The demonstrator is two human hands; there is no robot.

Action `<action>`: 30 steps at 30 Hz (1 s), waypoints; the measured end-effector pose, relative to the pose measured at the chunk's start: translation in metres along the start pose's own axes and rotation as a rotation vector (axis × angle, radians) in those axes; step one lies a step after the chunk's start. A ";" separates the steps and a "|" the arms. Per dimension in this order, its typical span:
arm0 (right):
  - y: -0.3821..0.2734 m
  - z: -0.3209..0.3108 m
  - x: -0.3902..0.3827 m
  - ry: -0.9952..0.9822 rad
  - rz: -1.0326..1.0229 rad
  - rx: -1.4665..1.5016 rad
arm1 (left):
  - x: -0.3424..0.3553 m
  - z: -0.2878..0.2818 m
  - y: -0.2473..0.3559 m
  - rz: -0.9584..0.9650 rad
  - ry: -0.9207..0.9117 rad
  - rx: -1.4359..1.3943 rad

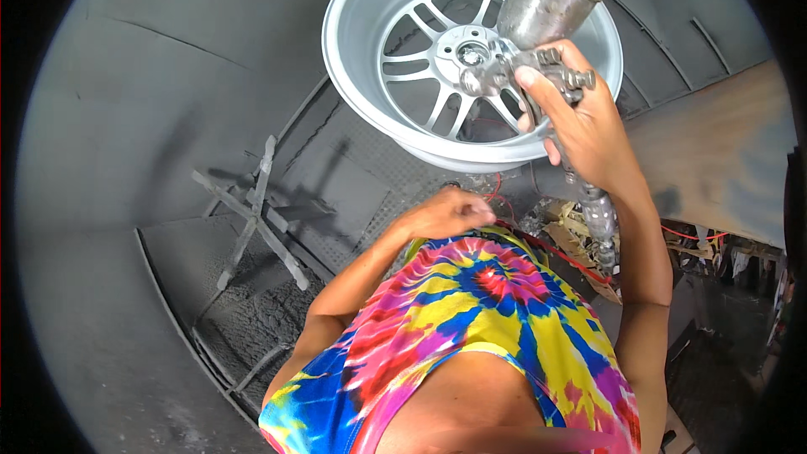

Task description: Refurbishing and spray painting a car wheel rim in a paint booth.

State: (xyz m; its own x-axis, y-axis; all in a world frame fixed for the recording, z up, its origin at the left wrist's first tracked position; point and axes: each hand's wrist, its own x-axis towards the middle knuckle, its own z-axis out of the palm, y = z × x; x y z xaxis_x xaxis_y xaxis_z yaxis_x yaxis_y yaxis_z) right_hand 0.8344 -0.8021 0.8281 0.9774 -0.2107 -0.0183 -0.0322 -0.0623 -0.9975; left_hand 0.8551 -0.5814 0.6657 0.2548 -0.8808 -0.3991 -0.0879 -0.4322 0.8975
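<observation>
My right hand (580, 122) is wrapped round a metal spray gun (483, 80), thumb at the top of its body. A dented metal paint cup (546, 4) sits tilted on top of the gun. Its nozzle end is in front of a silver-grey car wheel rim (361, 109) with paired spokes, hiding part of the hub and right-hand spokes. Below the grip hangs a metal fitting (598, 219). My left hand (450, 212) is at my waist, back upward and fingers curled under; what they hold, if anything, is hidden. A red hose (572, 262) passes by my waist.
Left of the wheel, a grey-coated cross-shaped stand (252, 217) stands near the dark grey wall (160, 76). Crumpled paper and cardboard scraps (572, 235) lie at lower right. A brownish panel (714, 151) rises on the right, with clutter (748, 273) below it.
</observation>
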 end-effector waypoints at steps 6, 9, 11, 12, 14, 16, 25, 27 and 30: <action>0.014 -0.010 0.011 0.180 -0.132 -0.037 | -0.018 -0.065 -0.161 -0.244 0.515 -0.426; 0.016 -0.017 0.013 0.389 -0.237 -0.141 | 0.001 -0.121 -0.165 -0.126 0.865 -0.620; 0.020 -0.020 0.014 0.422 -0.242 -0.162 | 0.016 -0.135 -0.160 -0.053 0.967 -0.650; 0.021 -0.022 0.013 0.451 -0.247 -0.179 | 0.021 -0.135 -0.161 -0.015 0.989 -0.624; 0.019 -0.019 0.007 0.416 -0.215 -0.161 | 0.032 -0.134 -0.163 0.061 1.038 -0.575; 0.015 -0.011 0.002 0.370 -0.184 -0.139 | 0.040 -0.131 -0.167 0.136 1.097 -0.526; 0.009 0.008 -0.006 0.065 -0.064 -0.072 | 0.030 -0.003 -0.157 0.045 1.022 -0.629; 0.021 0.009 0.002 0.088 -0.107 -0.156 | 0.034 0.043 -0.118 0.001 0.825 -0.895; 0.032 0.014 0.013 0.111 -0.278 -0.099 | 0.044 0.073 -0.102 -0.034 0.442 -0.781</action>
State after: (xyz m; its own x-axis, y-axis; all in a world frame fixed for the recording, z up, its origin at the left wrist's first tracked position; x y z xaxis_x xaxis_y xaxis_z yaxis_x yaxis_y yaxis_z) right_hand 0.8490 -0.7931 0.7946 0.9231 -0.2771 0.2667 0.2073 -0.2258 -0.9519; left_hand 0.8045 -0.5900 0.5432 0.6071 -0.6453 -0.4638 0.5653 -0.0596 0.8228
